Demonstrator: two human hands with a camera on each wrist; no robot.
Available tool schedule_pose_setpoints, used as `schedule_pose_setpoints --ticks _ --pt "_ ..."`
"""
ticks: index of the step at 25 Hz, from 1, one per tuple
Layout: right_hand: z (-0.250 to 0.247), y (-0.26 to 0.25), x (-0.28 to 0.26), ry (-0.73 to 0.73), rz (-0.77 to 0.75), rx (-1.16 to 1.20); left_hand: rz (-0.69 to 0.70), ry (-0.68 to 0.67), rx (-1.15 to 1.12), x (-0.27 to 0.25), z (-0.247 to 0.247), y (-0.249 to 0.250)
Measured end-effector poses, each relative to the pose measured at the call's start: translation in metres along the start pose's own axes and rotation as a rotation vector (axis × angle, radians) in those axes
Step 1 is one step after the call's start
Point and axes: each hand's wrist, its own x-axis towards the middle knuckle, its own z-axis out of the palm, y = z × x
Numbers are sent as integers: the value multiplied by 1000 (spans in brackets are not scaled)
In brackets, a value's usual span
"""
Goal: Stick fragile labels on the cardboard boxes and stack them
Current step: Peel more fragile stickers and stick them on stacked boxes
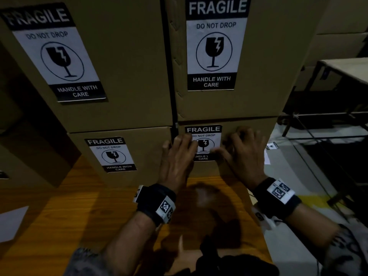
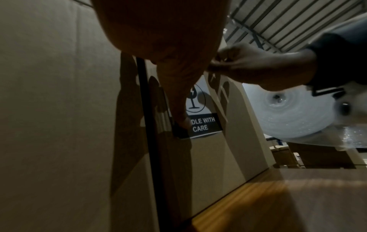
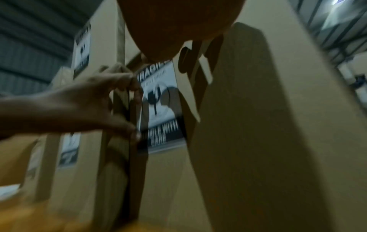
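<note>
Fingers spread and nearly straight, the left hand [image 1: 177,156] pressed flat on the left edge of a fragile label [image 1: 205,136] at lower centre of the head view, its thumb on the black band in the label's lower left corner, as the left wrist view showed. The right hand [image 1: 244,151] lay just right of the label, thumb reaching onto the paper's lower right; its other fingers looked bent against the cardboard, though blur left unclear whether they pinched anything.

The label sat on the front of the lower right cardboard box [image 1: 235,168], directly beneath an upper box [image 1: 268,66] that filled the upper right of the frame and carried its own label. Two more labelled boxes [image 1: 139,76] stood stacked at left across a narrow dark gap. All rested on a wooden surface [image 1: 79,216], where a loose white sheet [image 1: 12,222] lay at far left.

The label looked thin, limp and light, likely to crease or trap air; smoothing outward from the centre with flat fingers, then rubbing corners, seemed the safest handling. The boxes appeared stiff but dentable, best gripped low at opposite sides when lifted.
</note>
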Motion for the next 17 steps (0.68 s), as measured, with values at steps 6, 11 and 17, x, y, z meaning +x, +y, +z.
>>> schedule_pose_setpoints --ticks 6,11,17 --pt "-17 -18 42 311 169 52 -33 50 45 12 -8 4" --pt "-15 -19 30 262 140 91 -74 73 56 14 -5 2" --pt "-8 -22 24 257 259 98 -124 19 99 13 -3 -3"
